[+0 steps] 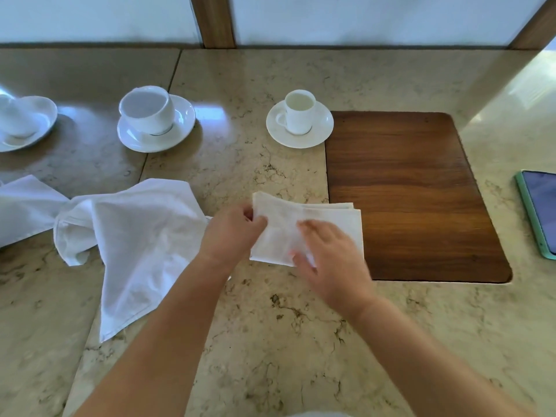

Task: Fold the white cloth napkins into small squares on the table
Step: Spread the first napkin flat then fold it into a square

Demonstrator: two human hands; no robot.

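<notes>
Head view: left hand [233, 228] pinches folded napkin [328, 218]'s left edge; right hand [326, 254] presses flat atop.

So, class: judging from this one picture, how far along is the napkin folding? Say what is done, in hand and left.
Done: no finished square shows set aside. In hand: the folded napkin is already a small layered rectangle, partly over the wooden board; the left hand pinches its left edge while the right hand lies flat on it. Left: the loose napkin lies crumpled, and another white cloth at the left edge.
</notes>
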